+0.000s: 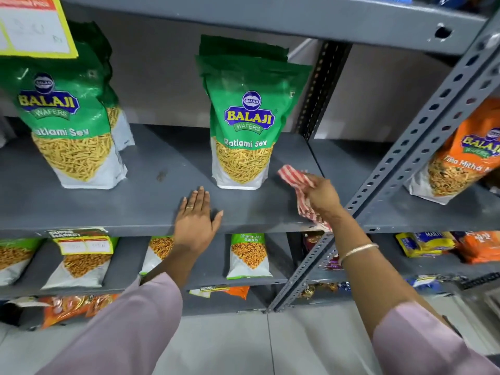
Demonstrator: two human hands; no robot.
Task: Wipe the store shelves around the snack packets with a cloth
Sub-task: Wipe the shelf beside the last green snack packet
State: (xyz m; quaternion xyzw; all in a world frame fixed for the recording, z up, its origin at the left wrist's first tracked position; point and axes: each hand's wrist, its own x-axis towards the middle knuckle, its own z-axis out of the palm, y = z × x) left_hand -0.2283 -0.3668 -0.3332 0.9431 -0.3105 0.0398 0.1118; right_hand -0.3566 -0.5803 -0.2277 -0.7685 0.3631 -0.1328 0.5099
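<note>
A grey metal shelf (151, 204) carries green Ratlami Sev packets: one stack at the left (67, 125) and one in the middle (243, 125). My right hand (322, 196) grips a red-and-white striped cloth (296, 182) on the shelf, just right of the middle packet's base. The cloth hangs partly over the shelf's front edge. My left hand (196, 220) rests flat, fingers apart, on the shelf's front edge, in front of and left of the middle packet. It holds nothing.
A slotted grey upright (422, 147) runs diagonally just right of my right hand. Beyond it stands an orange snack packet (465, 155) on the neighbouring shelf. Lower shelves (205, 272) hold more packets. A small dark stain (161, 175) marks the shelf between the two green stacks.
</note>
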